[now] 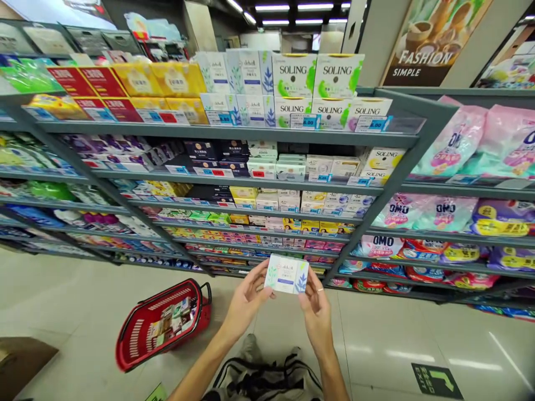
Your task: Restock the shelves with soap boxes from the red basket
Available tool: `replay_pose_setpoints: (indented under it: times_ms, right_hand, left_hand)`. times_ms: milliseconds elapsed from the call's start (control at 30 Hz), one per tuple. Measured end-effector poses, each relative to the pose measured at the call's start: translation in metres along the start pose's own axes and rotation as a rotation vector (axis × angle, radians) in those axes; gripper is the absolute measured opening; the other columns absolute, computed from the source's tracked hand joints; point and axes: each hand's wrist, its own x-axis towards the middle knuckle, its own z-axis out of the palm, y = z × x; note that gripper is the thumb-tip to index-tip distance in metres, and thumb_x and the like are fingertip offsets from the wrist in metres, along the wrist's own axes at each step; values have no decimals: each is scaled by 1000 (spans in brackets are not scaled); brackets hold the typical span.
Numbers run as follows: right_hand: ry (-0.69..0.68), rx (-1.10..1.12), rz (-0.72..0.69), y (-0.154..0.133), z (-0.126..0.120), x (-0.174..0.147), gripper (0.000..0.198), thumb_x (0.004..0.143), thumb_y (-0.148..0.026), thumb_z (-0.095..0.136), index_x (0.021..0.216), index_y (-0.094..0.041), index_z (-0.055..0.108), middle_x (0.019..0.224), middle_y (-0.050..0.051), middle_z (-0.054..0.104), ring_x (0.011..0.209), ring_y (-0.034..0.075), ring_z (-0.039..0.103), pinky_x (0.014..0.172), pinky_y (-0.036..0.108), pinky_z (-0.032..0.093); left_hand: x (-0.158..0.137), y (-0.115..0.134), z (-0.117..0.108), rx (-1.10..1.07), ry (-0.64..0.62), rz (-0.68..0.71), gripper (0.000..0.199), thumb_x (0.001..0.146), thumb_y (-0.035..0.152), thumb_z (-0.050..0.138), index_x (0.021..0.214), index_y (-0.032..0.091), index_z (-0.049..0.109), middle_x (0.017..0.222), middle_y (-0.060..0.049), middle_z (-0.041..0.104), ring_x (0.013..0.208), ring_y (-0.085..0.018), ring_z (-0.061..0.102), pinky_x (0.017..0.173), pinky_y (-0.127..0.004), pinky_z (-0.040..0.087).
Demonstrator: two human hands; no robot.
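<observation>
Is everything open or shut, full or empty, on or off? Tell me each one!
Left hand: gripping one end of the white box
Right hand: gripping the other end
White box: looks shut, ends partly covered
Red basket: upright on the floor, partly filled
Shelves: stocked
Ceiling lights: on

Price tags (309, 122) on shelves (251, 133) show a shop.

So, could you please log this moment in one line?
left hand: holds white box at left end; right hand: holds its right end; red basket: on floor, goods inside
</observation>
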Motion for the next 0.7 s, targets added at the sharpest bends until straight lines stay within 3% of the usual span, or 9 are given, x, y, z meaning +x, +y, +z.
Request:
replay_pose_setpoints:
  times_ms: [67,200,300,400,567,700]
  right_hand:
    - [-15,-60,2,4,1,4,69,97,-47,69,159,-32,43,155,9,56,131,25,61,119,44,47]
    - [-45,-112,-81,6,16,26,61,100,-45,64,157,-32,46,156,9,54,123,23,66,110,39,54]
    - [-30,-160,-177,0,45,57,49,98,-42,69,145,-30,59,137,9,69,113,21,70,100,35,59]
    - [-40,-234,-283,-15,89,96,41,94,-39,74,133,-28,65,122,8,75,107,22,72,91,34,63]
    - [-112,-408,-487,-75,180,159,37,94,-35,73,129,-27,65,114,7,76,100,23,74,87,37,65]
    - [-100,-572,-675,-151,235,203,47,90,-34,76,133,-27,59,120,7,74,94,22,76,90,43,67]
  left_hand:
    - [3,1,-3,17,5,-9,67,88,43,80,150,26,59,143,-15,65,115,-28,66,83,-34,62]
    - [19,14,-25,73,67,-27,58,93,52,71,145,27,65,151,-13,59,123,-31,65,88,-37,64]
    - [43,30,-60,146,120,52,49,94,53,70,134,25,74,147,-12,62,126,-30,64,92,-36,63]
    - [72,55,-110,221,138,208,45,93,50,72,130,24,76,136,-11,68,125,-28,66,97,-34,62]
    - [124,128,-181,402,125,488,39,96,39,70,133,27,75,130,-8,73,120,-25,69,106,-37,59]
    - [173,203,-196,394,98,739,36,97,34,68,131,23,75,137,-9,70,120,-25,70,102,-41,64]
